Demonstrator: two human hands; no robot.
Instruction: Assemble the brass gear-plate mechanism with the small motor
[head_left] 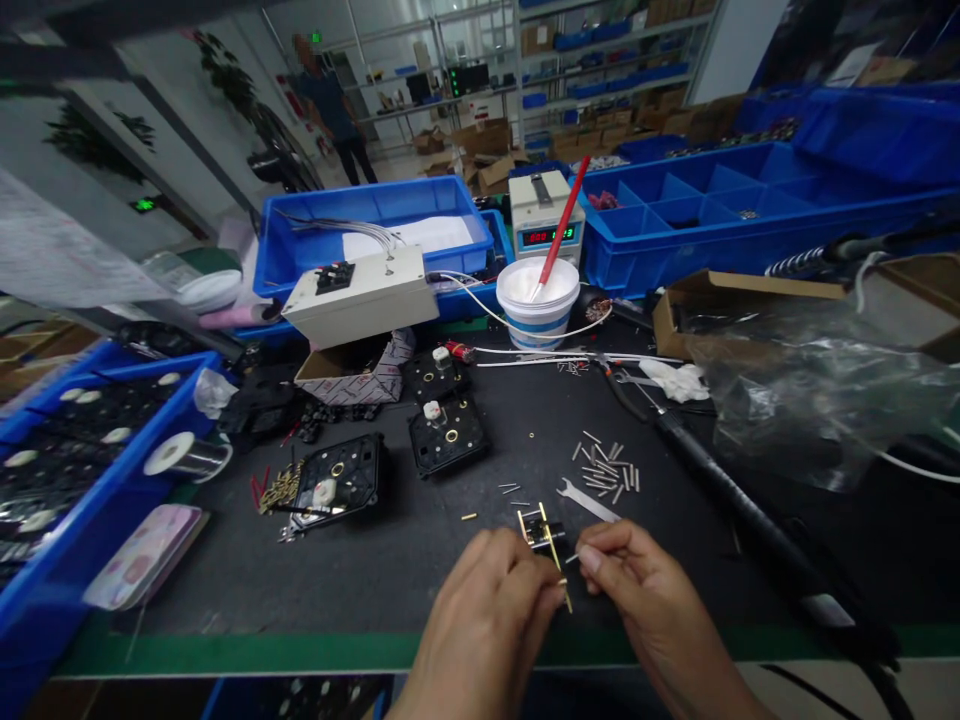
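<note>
Your black bench mat (465, 560) carries everything; behind it the long blue divided tray (720, 215) shows mostly bare compartments, with a few small parts in two of them, while the blue bin (82, 470) at your left is packed with black plates and white discs; the white bucket (538, 300) holds white paste and a red-handled brush (561, 235) leaning on its rim, seemingly kept within reach; three black plates (448, 435) lie face up on the mat, likely so their brass fittings stay accessible; loose metal pins (606, 468) are scattered just beyond your hands; your left hand (487, 625) pinches the small black part with brass strips (544, 540) near the front edge; your right hand (645, 590) closes its fingertips on a thin pin (573, 558) aimed at that part.
</note>
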